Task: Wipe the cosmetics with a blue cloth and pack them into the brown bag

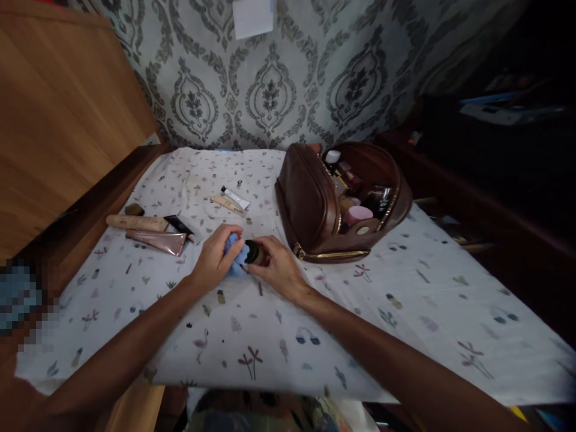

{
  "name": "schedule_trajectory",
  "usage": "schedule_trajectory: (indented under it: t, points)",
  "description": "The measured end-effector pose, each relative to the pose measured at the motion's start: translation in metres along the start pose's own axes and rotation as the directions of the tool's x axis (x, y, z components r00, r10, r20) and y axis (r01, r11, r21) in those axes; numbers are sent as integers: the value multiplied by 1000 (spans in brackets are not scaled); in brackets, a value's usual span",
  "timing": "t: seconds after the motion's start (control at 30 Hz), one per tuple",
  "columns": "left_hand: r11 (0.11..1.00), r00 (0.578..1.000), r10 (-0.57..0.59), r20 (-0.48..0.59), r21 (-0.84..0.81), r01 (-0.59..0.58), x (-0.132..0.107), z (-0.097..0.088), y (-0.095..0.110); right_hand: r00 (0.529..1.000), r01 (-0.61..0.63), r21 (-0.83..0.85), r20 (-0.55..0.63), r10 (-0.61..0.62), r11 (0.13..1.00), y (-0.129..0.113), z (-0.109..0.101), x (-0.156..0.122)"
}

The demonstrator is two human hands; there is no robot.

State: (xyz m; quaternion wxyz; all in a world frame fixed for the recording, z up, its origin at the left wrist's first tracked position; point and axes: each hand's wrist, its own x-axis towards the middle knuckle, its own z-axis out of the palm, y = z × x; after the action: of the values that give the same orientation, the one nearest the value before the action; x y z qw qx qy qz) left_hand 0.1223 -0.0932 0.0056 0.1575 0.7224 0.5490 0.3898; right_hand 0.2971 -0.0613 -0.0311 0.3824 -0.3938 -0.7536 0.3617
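My left hand (216,255) is closed round a light blue cloth (234,257) and presses it against a small dark round container (254,252). My right hand (278,264) grips that container from the right with curled fingers. Both hands meet above the white patterned sheet (405,300), just left of an open brown cosmetic bag (315,204). What the container holds is too small to tell.
Several tubes lie at the left: a beige tube (137,222), a rose-gold tube (157,241), a black tube (180,226). A small white tube (234,197) lies further back. The bag holds jars and bottles. A wooden board (58,120) stands at left; a dark shelf (495,180) at right.
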Motion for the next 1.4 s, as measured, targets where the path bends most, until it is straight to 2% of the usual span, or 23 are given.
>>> schedule_trajectory:
  t: [0.07,0.1,0.17,0.3,0.37,0.47,0.6,0.7,0.97,1.23,1.4]
  points:
    - [996,994,88,58,-8,-88,-3,5,3,999,34,-16,21,-33,999,-3,0,-2]
    - [995,992,95,81,-13,-94,-5,8,4,998,60,-13,33,-60,998,-4,0,-3]
    - [998,994,49,93,-40,-45,-5,10,3,992,116,7,47,-116,993,-5,0,-5]
    - [970,987,-122,101,-198,141,-2,10,-3,979,204,81,8,-205,976,-4,0,-7]
    - [937,978,-174,110,-286,199,0,10,-5,979,202,122,-20,-201,972,-3,0,-8]
    - [910,975,-191,114,-352,220,0,12,-5,993,118,203,-30,-114,972,-2,0,-8]
    - [944,980,-133,151,-281,171,-6,13,0,1000,-9,276,-6,11,961,-3,-3,-7]
    - [978,982,-84,171,-176,115,-11,13,4,997,-40,212,-60,54,977,-2,-5,-6]
    - [998,978,28,209,-56,-16,-12,14,3,998,34,-53,-58,-37,998,-3,-9,-8]
    - [998,959,-66,275,1,68,-11,11,10,997,56,-130,-44,-63,990,-1,-7,-12]
    - [997,965,-71,252,-14,77,-11,11,10,1000,-27,-56,-4,27,998,-8,-9,-12]
